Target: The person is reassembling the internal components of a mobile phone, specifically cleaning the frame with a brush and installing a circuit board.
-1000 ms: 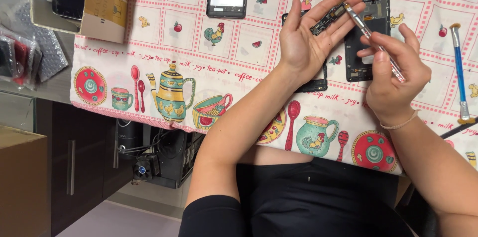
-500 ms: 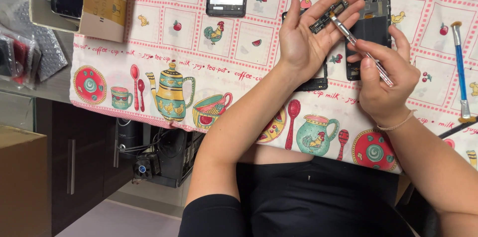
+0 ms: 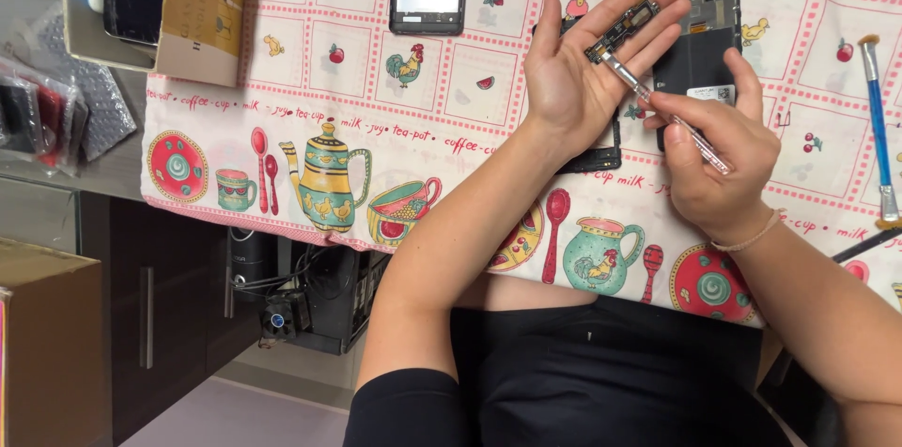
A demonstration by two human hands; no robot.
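Tweezers are staying pinched in your right hand, their tip touching the small circuit part lying on your open left hand; the opened phone is waiting on the table, not yet reassembled

Right hand dropped lower and pulled back, thin metal screwdriver tip now on small circuit strip in left palm.
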